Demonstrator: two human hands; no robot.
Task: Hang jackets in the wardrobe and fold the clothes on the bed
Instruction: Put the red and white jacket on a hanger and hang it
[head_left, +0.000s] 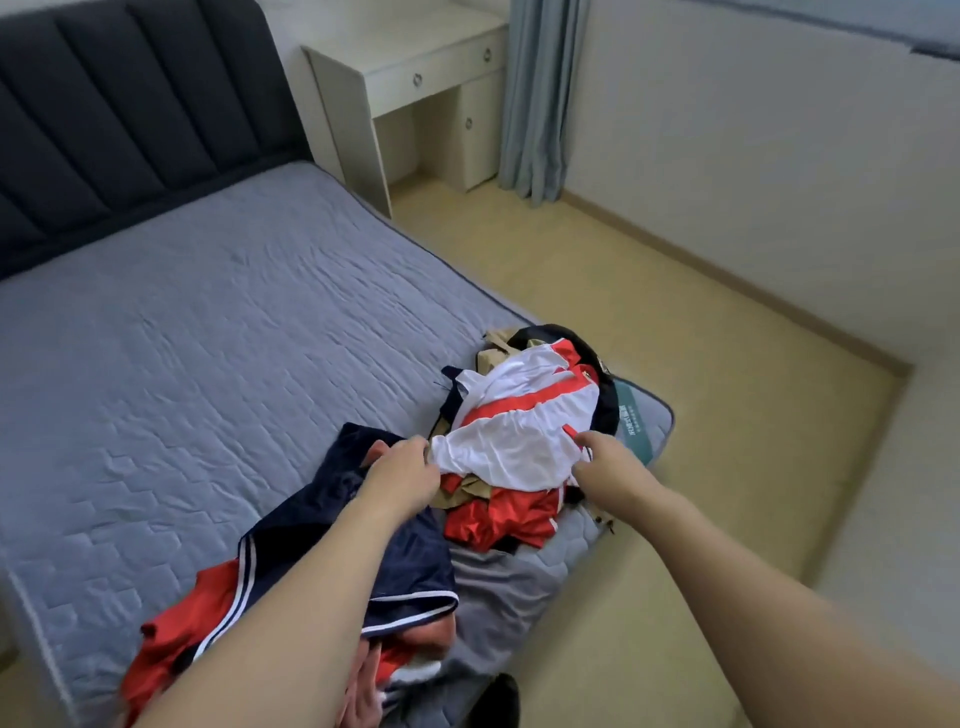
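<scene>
As both hands pinch the white-and-red jersey (519, 415) atop the pile (498, 514), lower centre:
Left hand (402, 475), right hand (605, 465), fingers curled on its hem; lifting may drag tangled garments off the mattress (208, 338) corner.

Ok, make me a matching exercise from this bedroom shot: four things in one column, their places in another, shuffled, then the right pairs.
Things:
1. white garment with red stripes
2. navy garment with white stripes
3. white wooden desk with drawers
4. pale blue curtain

Places:
A. right of the desk, hanging to the floor
B. beside the dark padded headboard
C. under the left forearm
D. top of the pile, gripped by the left hand and the right hand

Pairs: 1-D, 2-C, 3-B, 4-A
</scene>
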